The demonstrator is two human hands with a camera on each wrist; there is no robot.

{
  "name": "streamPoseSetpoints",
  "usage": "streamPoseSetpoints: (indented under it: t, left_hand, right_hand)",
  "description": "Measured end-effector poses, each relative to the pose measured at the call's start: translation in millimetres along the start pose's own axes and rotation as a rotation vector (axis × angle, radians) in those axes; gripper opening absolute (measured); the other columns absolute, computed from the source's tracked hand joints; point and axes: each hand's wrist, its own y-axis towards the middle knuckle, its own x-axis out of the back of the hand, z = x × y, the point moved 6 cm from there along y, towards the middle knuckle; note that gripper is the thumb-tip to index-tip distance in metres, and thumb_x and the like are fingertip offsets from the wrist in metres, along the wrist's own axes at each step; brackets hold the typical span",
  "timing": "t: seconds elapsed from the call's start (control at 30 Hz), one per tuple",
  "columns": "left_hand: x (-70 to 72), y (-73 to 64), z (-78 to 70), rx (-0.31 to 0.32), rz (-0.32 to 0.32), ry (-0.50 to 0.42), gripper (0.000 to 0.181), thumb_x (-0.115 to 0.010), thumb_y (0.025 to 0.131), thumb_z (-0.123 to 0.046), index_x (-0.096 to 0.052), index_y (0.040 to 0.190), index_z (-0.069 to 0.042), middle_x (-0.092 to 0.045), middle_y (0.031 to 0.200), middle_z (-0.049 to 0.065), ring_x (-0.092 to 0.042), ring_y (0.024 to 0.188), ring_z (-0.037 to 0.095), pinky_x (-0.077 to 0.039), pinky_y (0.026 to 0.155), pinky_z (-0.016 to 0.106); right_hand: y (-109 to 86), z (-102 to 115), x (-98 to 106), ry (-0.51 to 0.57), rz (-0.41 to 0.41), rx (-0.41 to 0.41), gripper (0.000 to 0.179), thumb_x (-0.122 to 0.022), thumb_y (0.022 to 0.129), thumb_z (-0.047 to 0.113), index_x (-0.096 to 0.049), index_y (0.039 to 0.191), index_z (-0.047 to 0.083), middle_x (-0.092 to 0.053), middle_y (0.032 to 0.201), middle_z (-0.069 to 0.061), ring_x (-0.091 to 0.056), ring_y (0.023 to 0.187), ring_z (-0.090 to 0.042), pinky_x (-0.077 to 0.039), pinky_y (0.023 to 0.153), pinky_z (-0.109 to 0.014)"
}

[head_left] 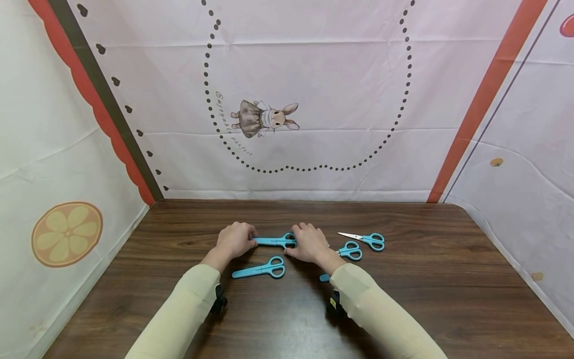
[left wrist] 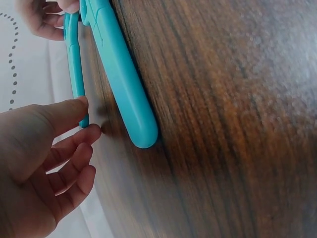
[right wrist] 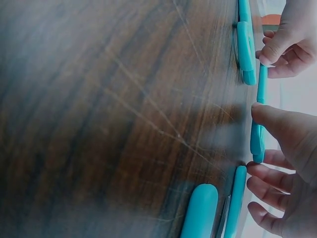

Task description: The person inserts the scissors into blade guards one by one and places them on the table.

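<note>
A pair of turquoise scissors (head_left: 270,241), blades covered by a matching sheath, lies between my two hands near the table's far side. My left hand (head_left: 235,238) pinches the sheath's tip between thumb and index finger, seen closely in the left wrist view, where the other fingers are loosely bent. At the opposite end, my right hand (head_left: 308,244) pinches the handle loops, with its thumb (right wrist: 270,116) on the near side. Nearer me lies a second sheathed pair of scissors (head_left: 255,271), its sheath (left wrist: 126,94) large in the left wrist view.
Right of my right hand, unsheathed scissors (head_left: 364,240) show silver blades. Another pair of scissors (head_left: 351,251) and a loose turquoise sheath (head_left: 325,277) are partly hidden by my right wrist. The brown wooden table (head_left: 287,324) meets printed cloth (head_left: 336,99) at the back and sides.
</note>
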Motion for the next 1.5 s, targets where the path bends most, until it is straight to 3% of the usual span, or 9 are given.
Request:
streamPoseSetpoints:
  t: [1.5]
  left_hand:
    - [-3.5,-2.2,0.1,0.008,0.001,-0.007,0.014,-0.07,0.081,-0.027,-0.068,0.093,-0.02,-0.064,0.086,-0.003,-0.057,0.067,0.013,-0.045,0.054,0.032]
  right_hand:
    - [0.6,-0.9,-8.2,-0.03,0.008,-0.008,0.058,-0.063,0.082,0.049,-0.055,0.123,0.009,-0.053,0.115,-0.01,-0.051,0.105,-0.028,-0.042,0.085,-0.045]
